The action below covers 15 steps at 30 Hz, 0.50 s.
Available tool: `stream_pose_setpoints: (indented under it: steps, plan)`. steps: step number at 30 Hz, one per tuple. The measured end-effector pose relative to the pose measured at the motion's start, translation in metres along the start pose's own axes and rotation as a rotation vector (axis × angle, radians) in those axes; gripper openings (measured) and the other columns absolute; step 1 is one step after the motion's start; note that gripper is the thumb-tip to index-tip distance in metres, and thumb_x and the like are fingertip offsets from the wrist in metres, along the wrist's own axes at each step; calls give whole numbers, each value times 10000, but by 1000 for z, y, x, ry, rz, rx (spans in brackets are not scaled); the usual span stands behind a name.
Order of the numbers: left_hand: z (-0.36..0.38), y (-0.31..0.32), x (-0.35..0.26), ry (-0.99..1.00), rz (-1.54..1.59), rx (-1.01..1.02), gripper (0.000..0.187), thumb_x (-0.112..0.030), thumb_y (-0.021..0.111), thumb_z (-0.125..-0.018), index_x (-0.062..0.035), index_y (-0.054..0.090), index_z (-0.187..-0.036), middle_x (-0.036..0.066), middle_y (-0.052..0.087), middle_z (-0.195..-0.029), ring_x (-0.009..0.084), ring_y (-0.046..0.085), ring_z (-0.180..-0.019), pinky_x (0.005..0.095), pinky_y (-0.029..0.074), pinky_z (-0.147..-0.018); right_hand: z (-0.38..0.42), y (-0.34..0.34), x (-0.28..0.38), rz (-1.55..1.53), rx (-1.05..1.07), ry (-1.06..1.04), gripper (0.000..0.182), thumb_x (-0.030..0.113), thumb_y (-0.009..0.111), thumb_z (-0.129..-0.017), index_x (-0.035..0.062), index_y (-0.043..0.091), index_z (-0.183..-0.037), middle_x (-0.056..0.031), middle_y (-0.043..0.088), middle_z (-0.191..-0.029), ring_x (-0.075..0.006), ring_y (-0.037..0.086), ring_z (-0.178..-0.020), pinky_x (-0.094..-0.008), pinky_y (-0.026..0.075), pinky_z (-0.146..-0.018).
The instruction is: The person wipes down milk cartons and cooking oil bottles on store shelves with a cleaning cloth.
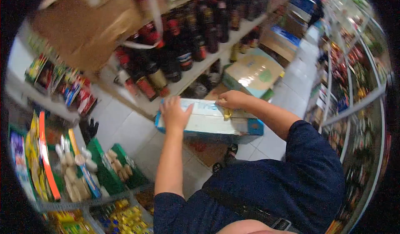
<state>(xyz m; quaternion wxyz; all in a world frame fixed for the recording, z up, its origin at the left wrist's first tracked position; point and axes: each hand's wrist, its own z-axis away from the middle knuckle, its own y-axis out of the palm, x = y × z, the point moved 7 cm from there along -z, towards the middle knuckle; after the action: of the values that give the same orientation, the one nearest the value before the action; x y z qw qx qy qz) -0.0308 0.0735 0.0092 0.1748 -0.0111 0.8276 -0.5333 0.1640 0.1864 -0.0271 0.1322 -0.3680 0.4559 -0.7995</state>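
A white carton (pixel 204 123) with blue ends and blue print is in front of my body, its long taped top facing up. My left hand (pixel 173 114) lies flat on the carton's left end, fingers spread and thumb apart. Near the far edge of the top, my right hand (pixel 232 100) is closed in a pinch on a small yellow thing (pixel 227 114). Blur hides what kind of thing it is; part of it shows below the fingers, against the carton top.
Shelves of dark bottles (pixel 183 59) run along the far side. A brown carton (pixel 253 73) stands beyond my right hand. Green bins (pixel 100 163) with packaged goods are at lower left. Packed shelving (pixel 354 88) lines the right; a person (pixel 316 7) is down the aisle.
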Motion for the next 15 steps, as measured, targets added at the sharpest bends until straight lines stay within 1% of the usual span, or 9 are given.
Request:
stream_pose_setpoints:
  steps: [2, 4, 5, 7, 8, 9, 12, 13, 15]
  plan:
    - [-2, 1, -3, -45, -56, 117, 641, -478, 578, -751, -19, 502, -1191, 149, 499, -1232, 327, 373, -1213, 508, 175, -1053, 41, -13, -41, 20, 0, 118, 574, 573, 413, -830, 83, 620, -1044, -195, 613, -1004, -370, 567, -951, -434, 421, -848]
    - [1, 1, -6, -10, -79, 98, 629, -470, 572, -759, -20, 496, -1192, 151, 493, -1236, 331, 367, -1217, 511, 181, -1049, 74, -14, -81, 10, 9, 218, 585, 575, 399, -835, 69, 635, -1011, -200, 615, -988, -371, 570, -943, -439, 423, -840]
    - [0, 1, -8, -4, -96, 83, 623, -465, 570, -763, -21, 493, -1193, 152, 491, -1237, 333, 364, -1219, 513, 184, -1047, 78, -8, -108, 7, -17, 257, 597, 574, 377, -846, 55, 647, -958, -205, 618, -957, -371, 571, -934, -444, 425, -822]
    - [0, 3, -11, 8, -103, 108, 613, -460, 566, -767, -22, 489, -1189, 150, 484, -1242, 338, 359, -1222, 514, 192, -1042, 91, -4, -122, -49, -71, 315, 594, 570, 367, -852, 55, 653, -929, -203, 619, -951, -371, 572, -924, -443, 429, -813]
    - [1, 2, -11, 5, -115, 114, 607, -457, 564, -769, -23, 487, -1187, 149, 481, -1244, 340, 356, -1223, 515, 196, -1040, 90, -3, -124, -73, -98, 331, 594, 568, 362, -855, 56, 656, -914, -201, 619, -948, -371, 573, -920, -442, 431, -808]
    - [0, 1, -12, 11, -113, 101, 590, -456, 570, -766, -28, 495, -1165, 141, 479, -1241, 342, 353, -1224, 515, 206, -1035, 88, -3, -119, 16, -88, 338, 585, 538, 356, -869, 37, 656, -887, -208, 623, -911, -365, 582, -900, -439, 438, -807]
    - [0, 1, -11, 9, -124, 86, 574, -453, 575, -763, -40, 502, -1154, 133, 489, -1228, 341, 360, -1217, 513, 217, -1030, 84, -16, -76, 67, -165, 286, 558, 509, 359, -874, 36, 656, -899, -193, 629, -916, -352, 590, -891, -442, 447, -798]
    - [-1, 2, -12, 8, -125, 88, 575, -456, 578, -759, -43, 503, -1153, 131, 490, -1226, 341, 361, -1216, 512, 220, -1029, 81, -18, -60, 84, -152, 231, 521, 494, 367, -873, 65, 654, -942, -167, 632, -941, -340, 594, -894, -451, 455, -784]
    - [0, 3, -9, -2, -132, 101, 579, -462, 584, -752, -51, 504, -1152, 126, 492, -1223, 341, 365, -1214, 510, 225, -1027, 59, -10, -41, 149, -128, 246, 503, 496, 375, -868, 88, 656, -958, -148, 632, -970, -341, 594, -906, -456, 463, -771]
